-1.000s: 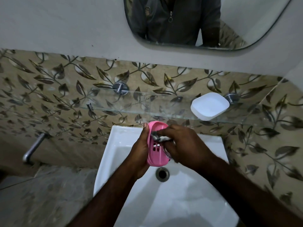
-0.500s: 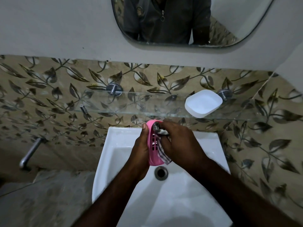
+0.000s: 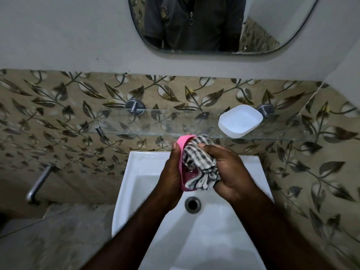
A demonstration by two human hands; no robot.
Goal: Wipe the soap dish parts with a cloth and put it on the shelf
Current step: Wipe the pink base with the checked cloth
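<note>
Over the white sink, my left hand point(image 3: 171, 170) grips the pink slotted soap dish tray point(image 3: 183, 142) on its edge, thumb at its upper rim. My right hand point(image 3: 228, 172) holds a bunched grey-and-white checked cloth point(image 3: 198, 164) and presses it into the tray's inner face, covering most of it. The white soap dish base point(image 3: 240, 120) sits on the glass shelf point(image 3: 155, 121), near its right end, just above and to the right of my hands.
The white sink point(image 3: 140, 172) has its drain point(image 3: 192, 204) below my hands. Two metal brackets point(image 3: 134, 106) fix the shelf to the leaf-patterned tile wall. A metal tap point(image 3: 39, 184) sticks out at the left. A mirror point(image 3: 204, 26) hangs above.
The cloth has spread over more of the pink tray, hiding its slots. My right hand has shifted slightly down and right along the tray. The white base stays on the shelf.
</note>
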